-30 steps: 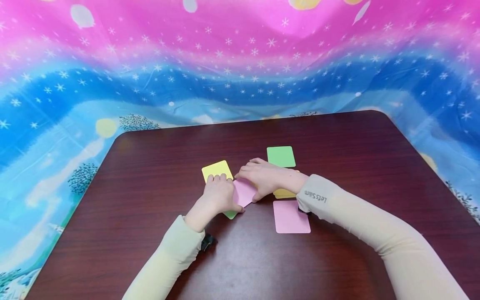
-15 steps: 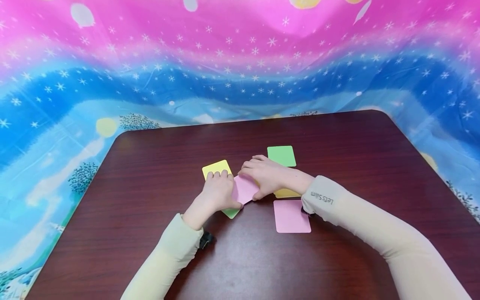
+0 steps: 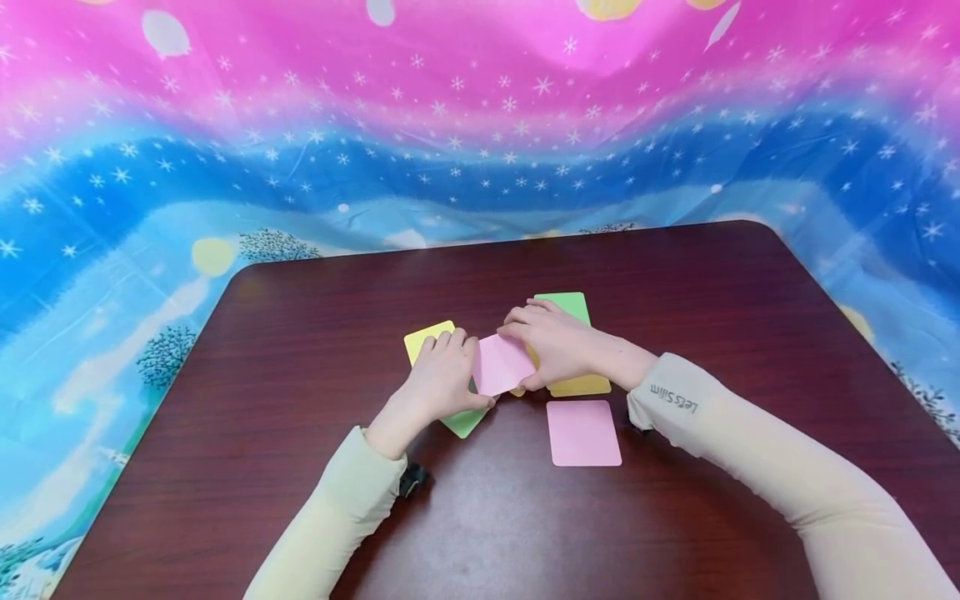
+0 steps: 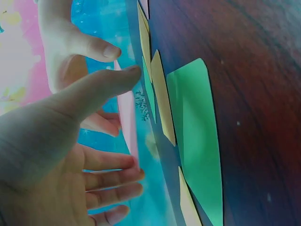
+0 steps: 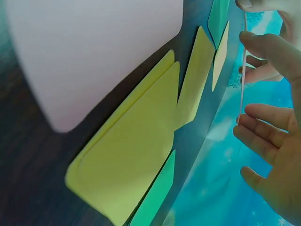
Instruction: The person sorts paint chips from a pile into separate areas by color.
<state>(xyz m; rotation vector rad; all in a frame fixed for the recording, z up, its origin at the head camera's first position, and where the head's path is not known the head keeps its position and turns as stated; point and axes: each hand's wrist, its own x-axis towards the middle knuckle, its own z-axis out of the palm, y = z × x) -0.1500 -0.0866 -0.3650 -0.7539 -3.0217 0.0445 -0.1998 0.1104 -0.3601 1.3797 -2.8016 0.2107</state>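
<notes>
Pink card (image 3: 504,364), raised, spans from right hand (image 3: 553,338), pinching it, to left hand (image 3: 442,375), seemingly likewise, inside the surface's (image 3: 322,333) far edge.

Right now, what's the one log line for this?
left hand: holds pink card; right hand: holds it too; pink card: above table; other pink card: on table

Two hands (image 3: 438,379) (image 3: 558,337) are showing. Cards counting: two pink cards (image 3: 504,364) (image 3: 583,433), two green cards (image 3: 566,306) (image 3: 463,422), at least four yellow cards (image 5: 129,146) (image 5: 194,84). One tabletop (image 3: 337,300).

Gray txt (image 3: 673,398) "Let'sSlim", upside down in head cam, on R sleeve (image 3: 757,458)
</notes>
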